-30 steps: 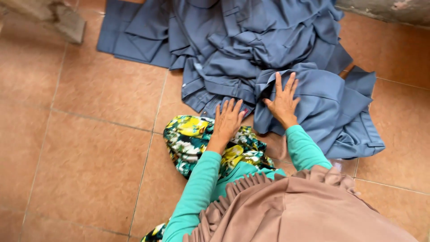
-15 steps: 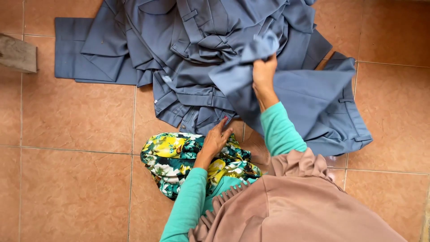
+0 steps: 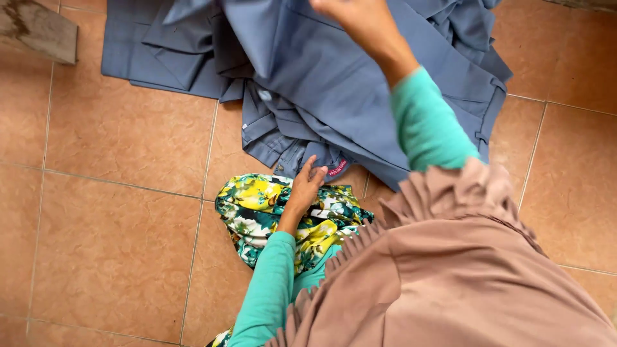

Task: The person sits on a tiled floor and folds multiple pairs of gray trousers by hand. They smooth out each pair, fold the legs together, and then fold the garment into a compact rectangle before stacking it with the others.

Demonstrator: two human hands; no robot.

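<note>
Left hand (image 3: 307, 185) lay flat and open, fingers spread a little, its fingertips on the near edge of the grey garment (image 3: 334, 83) and its heel over the floral cloth (image 3: 257, 209). It gripped nothing. Its teal sleeve (image 3: 267, 289) ran back toward the camera, beside a pink pleated drape (image 3: 450, 270) that filled the near right corner, nearer than the floral cloth.

That floral cloth, yellow, green and white, sat bunched on the tiled floor (image 3: 116, 212) just this side of the grey garment, touching its hem. A small pink label (image 3: 337, 170) showed at that hem, just right of the left fingertips.

Right hand (image 3: 350, 14) was raised over the middle of the grey garment, at the top edge of the view and partly cut off. It appeared closed on a fold of the grey garment, which rose toward it, though the fingers themselves were blurred and hard to read. Its forearm, teal-sleeved too, crossed in front of the garment's right half.

Beyond the hands, the grey garment spread in rumpled layers across the floor, one flat panel reaching out to its left. Farther left still, well apart from the garment, a weathered block (image 3: 38, 32) sat in the far corner.
</note>
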